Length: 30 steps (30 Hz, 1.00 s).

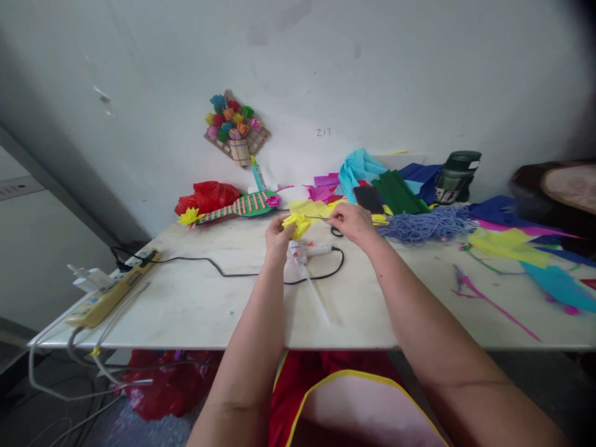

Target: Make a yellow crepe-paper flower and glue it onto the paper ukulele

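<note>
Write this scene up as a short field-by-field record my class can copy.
Left hand: fingers pinching a yellow flower
Right hand: holds a thin tool pointing toward the flower; type unclear
Centre: white glue gun, black cord
Left end: power strip with white plugs
Right side: tangled blue-purple string
Back: dark green bottle
Wall: multicoloured flower ornament

Between one left hand (278, 237) and one right hand (352, 221) is one yellow paper flower (299, 224), with one glue gun (317, 249) just below. Left of the hands are one power strip (112, 292) and one lute-shaped craft (233, 208) bearing two flowers (189, 216); beyond the right hand, one phone (368, 200) and one lidded bottle (457, 177)
</note>
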{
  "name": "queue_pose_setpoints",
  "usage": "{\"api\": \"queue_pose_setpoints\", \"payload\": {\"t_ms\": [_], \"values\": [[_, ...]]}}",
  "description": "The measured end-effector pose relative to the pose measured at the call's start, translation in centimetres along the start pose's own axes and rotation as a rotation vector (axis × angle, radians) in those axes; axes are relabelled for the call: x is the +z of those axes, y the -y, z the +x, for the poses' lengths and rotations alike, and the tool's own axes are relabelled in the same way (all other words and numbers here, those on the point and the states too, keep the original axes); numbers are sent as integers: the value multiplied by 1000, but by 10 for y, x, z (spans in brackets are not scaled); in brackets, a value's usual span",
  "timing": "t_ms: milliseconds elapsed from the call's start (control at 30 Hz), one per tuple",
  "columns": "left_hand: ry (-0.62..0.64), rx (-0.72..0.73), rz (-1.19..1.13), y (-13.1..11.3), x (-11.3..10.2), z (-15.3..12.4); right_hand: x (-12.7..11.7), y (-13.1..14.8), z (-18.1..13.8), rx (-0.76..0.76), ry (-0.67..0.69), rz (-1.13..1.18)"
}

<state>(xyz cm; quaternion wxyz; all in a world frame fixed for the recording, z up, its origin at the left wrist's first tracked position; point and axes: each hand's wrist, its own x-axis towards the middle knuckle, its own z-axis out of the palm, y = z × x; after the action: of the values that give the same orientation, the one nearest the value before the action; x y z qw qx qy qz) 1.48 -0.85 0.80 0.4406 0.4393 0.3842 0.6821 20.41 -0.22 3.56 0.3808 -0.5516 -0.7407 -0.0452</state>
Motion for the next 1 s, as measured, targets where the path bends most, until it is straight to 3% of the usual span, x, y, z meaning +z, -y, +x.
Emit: {"api": "queue_pose_setpoints", "payload": {"t_ms": [133,333,667,867,1000], "values": [[-3,-2,4,0,0,1,3,-2,-1,-52,7,-12],[0,-6,7,0,0,0,6,-7,0,-61,137,-4],[14,-31,-12,4,0,2,12,1,0,47,69,152],[9,-54,-68,10,-3,6,11,4,-1,13,170,89],[6,-55,-87,10,-3,6,12,3,-1,13,163,100]]}}
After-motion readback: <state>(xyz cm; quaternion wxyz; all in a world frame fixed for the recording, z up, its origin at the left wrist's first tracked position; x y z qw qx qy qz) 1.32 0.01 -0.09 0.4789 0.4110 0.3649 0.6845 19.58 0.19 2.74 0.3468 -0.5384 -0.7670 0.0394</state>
